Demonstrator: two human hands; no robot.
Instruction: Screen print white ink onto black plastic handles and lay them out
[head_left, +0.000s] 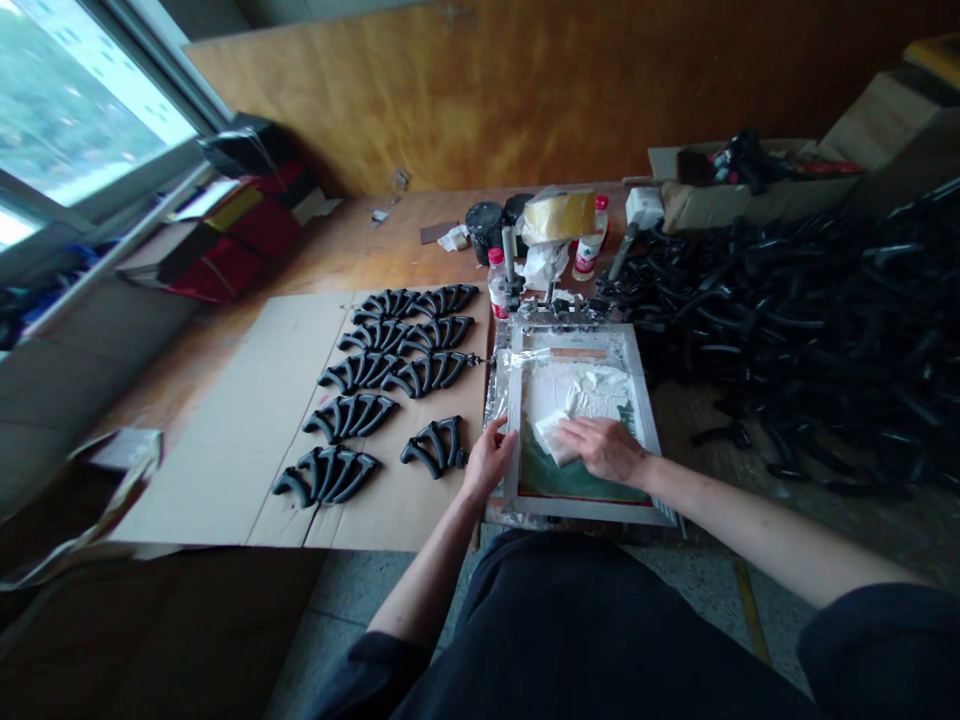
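Note:
In front of me a screen printing frame [646, 400] lies over the table, with a pale metal border, a green lower mesh and a whitish smeared area higher up. My right hand [604, 448] is closed on a crumpled white wipe [553, 432], pressed against the mesh. At the frame's left bar, my left hand [489, 458] holds the edge, thumb toward the bar; some of its fingertips are hidden. Close by on the left, black curved plastic handles [433, 445] lie in fan-shaped groups on a flat cardboard sheet [217, 440].
A big heap of black curved parts [795, 310] covers the table's right side. Behind the frame stand bottles with red caps [588, 252], a black tub [484, 228] and a clamp post [510, 262]. An open carton [780, 200] sits back right; red-and-black boxes [225, 240] are beside the window.

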